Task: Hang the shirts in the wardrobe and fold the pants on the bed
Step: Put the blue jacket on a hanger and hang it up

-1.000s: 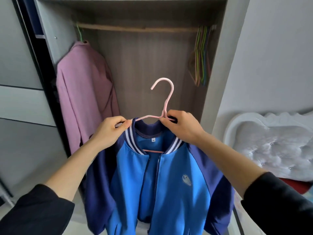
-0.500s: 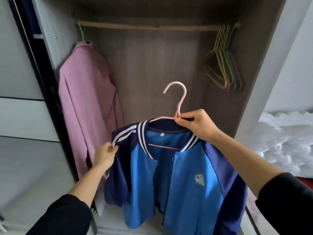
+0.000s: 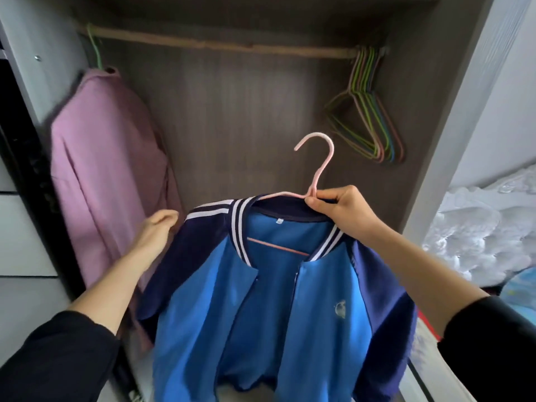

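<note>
1. Right grip (image 3: 343,211) pinches the pink hanger (image 3: 322,169) at its neck.
2. Blue jacket (image 3: 261,309) hangs on it, in the wardrobe (image 3: 246,117) opening, below the rail (image 3: 220,47).
3. Left grip (image 3: 156,232), fingers loose, holds nothing beside the jacket's shoulder.

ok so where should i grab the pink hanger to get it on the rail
Grip the pink hanger by its neck, just under the hook, from the right and below, where the right hand pinches it. The hook stands upright, opening left, so this leaves it free for the rail.
</note>
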The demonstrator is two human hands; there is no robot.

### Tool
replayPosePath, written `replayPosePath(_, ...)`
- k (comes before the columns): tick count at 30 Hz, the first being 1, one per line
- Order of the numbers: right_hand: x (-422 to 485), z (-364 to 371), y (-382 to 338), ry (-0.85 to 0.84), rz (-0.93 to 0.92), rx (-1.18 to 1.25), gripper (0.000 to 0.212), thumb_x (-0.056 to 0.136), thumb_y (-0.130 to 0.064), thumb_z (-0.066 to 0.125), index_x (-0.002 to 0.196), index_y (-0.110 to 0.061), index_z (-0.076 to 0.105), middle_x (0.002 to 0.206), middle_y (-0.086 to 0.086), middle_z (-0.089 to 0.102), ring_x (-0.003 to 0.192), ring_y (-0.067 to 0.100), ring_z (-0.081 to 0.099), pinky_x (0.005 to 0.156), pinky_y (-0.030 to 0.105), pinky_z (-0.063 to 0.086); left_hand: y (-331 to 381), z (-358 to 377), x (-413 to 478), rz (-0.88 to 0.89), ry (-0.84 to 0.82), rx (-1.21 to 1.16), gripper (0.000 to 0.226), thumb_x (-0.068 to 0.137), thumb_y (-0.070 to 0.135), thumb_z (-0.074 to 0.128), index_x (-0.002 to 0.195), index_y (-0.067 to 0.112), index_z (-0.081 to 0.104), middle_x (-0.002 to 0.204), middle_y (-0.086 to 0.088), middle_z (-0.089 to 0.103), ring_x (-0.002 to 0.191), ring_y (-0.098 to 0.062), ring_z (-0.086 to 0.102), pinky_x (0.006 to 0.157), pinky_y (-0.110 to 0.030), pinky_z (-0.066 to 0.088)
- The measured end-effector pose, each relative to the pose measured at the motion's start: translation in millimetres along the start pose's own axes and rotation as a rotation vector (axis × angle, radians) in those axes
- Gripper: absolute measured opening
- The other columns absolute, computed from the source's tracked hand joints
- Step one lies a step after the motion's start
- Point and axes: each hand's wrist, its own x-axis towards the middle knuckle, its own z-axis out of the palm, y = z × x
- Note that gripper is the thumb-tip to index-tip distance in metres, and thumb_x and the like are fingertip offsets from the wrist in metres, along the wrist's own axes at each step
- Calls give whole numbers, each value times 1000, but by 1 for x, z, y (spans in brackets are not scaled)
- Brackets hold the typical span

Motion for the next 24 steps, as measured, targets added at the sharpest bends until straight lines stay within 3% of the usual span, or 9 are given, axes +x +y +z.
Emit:
replayPosePath(3, 9, 21, -5, 5, 32, -27, 14, 88, -25, 68, 88, -35, 77, 86, -16, 74, 80, -6, 63, 83, 22, 51, 19, 14, -3, 357, -54, 125, 18, 95, 32, 51, 105, 27, 66, 114, 2, 63, 107, -8, 53, 96, -21, 39)
replayPosePath(5, 14, 34, -10, 0, 37, -17, 11, 88, -25, 68, 91, -30, 77, 85, -15, 74, 80, -6, 63, 83, 22, 51, 29, 24, -7, 534, -119, 322, 20, 94, 35, 53, 103, 22, 64, 104, 2, 64, 99, -12, 56, 91, -28, 44)
replayPosePath(7, 21, 43, -17, -9, 31, -41, 12, 89, -26, 67, 93, -25, 78, 83, -12, 75, 77, -5, 61, 79, 22, 50, 34, 26, -9, 540, -128, 398, 18, 95, 36, 51, 88, 21, 55, 82, 4, 62, 82, -20, 58, 76, -34, 42)
replayPosePath(9, 31, 49, -23, -46, 18, -154, 18, 91, -28, 63, 87, -17, 77, 73, -5, 71, 68, 0, 54, 69, 26, 46, 35, 21, -4, 524, -88, 363, 22, 96, 35, 49, 81, 19, 48, 71, 2, 55, 72, -22, 54, 68, -31, 38)
replayPosePath(13, 63, 55, -46, -129, -3, -381, 23, 93, -25, 59, 78, -9, 65, 72, 14, 61, 64, 12, 46, 66, 32, 42, 45, 11, 16, 519, -59, 266, 20, 96, 28, 52, 85, 12, 55, 81, 3, 62, 79, -17, 58, 73, -33, 40)
replayPosePath(19, 109, 77, -64, -78, 20, -504, 23, 93, -22, 57, 72, -15, 60, 62, -4, 54, 58, 13, 46, 54, 24, 37, 67, 7, 69, 454, -130, 338, 22, 96, 26, 53, 112, 15, 63, 116, -3, 64, 111, -19, 58, 91, -30, 42)
replayPosePath(24, 171, 102, -80, -57, 30, -561, 26, 94, -20, 55, 70, -12, 56, 61, -1, 51, 56, 16, 45, 50, 25, 35, 95, -9, 129, 574, -146, 535, 27, 94, 25, 52, 118, 17, 61, 115, -8, 61, 110, -25, 55, 91, -33, 43)
